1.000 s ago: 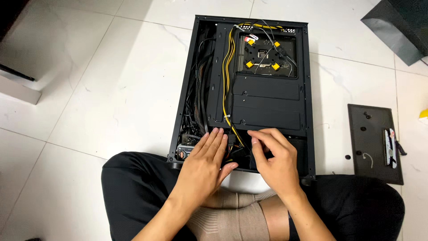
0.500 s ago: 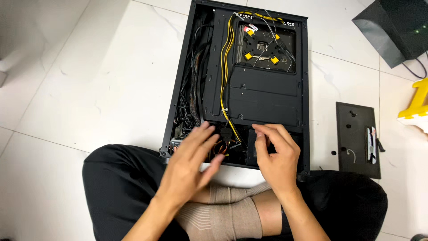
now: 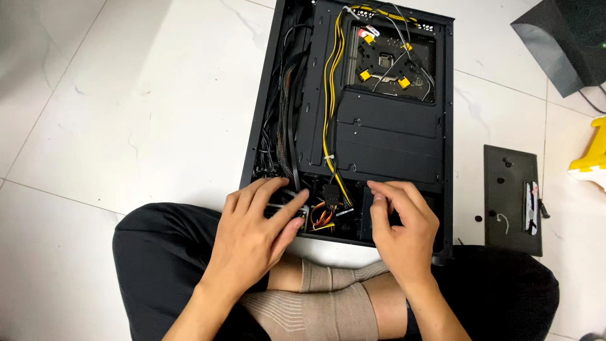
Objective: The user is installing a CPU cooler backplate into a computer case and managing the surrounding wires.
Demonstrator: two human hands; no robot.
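My left hand (image 3: 252, 237) covers the small part beneath it; computer case (image 3: 353, 126) top cut by frame edge; cable connectors (image 3: 322, 218) too small to tell.

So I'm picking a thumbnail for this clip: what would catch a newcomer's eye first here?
The open black computer case lying flat on the white tile floor, with a yellow cable bundle running down its middle. At its near end, the left hand and right hand reach in beside a cluster of orange and yellow wires. A dark panel lies to the right.
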